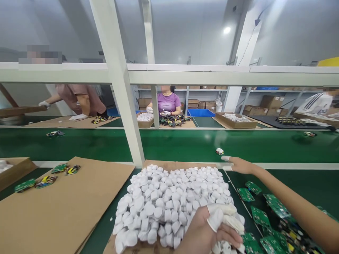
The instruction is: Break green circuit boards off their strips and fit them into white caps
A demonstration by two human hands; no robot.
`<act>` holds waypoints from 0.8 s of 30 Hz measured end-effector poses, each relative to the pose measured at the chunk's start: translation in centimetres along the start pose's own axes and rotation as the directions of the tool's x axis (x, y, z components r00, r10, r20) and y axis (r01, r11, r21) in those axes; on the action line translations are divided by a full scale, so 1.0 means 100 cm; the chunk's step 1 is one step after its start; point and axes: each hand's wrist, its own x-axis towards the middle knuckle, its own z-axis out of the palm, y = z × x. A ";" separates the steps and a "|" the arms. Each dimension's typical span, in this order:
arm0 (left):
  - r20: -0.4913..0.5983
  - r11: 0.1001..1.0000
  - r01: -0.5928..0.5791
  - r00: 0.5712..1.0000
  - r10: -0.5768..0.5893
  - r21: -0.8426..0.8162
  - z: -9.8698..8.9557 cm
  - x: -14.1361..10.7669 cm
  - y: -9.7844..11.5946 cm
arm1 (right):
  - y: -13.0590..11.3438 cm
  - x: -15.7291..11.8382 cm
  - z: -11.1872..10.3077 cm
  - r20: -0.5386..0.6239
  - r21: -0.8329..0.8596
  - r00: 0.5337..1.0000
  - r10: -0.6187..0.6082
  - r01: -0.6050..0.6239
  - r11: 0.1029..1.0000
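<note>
My left hand, with white finger covers on the thumb and some fingers, is closed low over the right side of a heap of white round caps. What lies in its grip is hidden by the fingers. My right hand reaches forward to the near edge of the green conveyor belt, its covered fingertips stretched out with nothing in them. Just beyond those fingertips a small circuit board with a white top rests on the belt. Green circuit boards lie in a pile under my right forearm.
A cardboard sheet with several boards lies at left, beside a carton. A pale frame post rises behind the caps, under a crossbar. Across the belt, co-workers stand near boards and a cap tray.
</note>
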 end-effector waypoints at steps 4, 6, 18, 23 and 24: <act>-0.014 0.997 -0.083 0.996 0.083 -0.010 0.004 -0.011 0.006 | -0.013 -0.061 0.007 0.115 -0.029 0.986 -0.123 0.127 0.991; -0.001 0.996 -0.089 0.996 0.089 0.003 0.005 -0.015 0.007 | -0.018 -0.080 0.016 0.059 -0.061 0.990 -0.129 0.132 0.989; 0.065 0.987 -0.140 0.989 0.135 0.074 0.000 -0.011 0.001 | -0.077 -0.106 0.030 -0.443 0.587 0.866 -0.232 0.476 0.655; 0.121 0.967 -0.250 0.959 0.255 -0.056 -0.004 -0.007 -0.005 | -0.119 -0.124 0.041 -0.488 0.793 0.836 -0.251 0.545 0.273; 0.122 0.961 -0.261 0.955 0.272 -0.094 -0.004 -0.007 -0.005 | -0.124 -0.125 0.042 -0.487 0.792 0.834 -0.260 0.547 0.271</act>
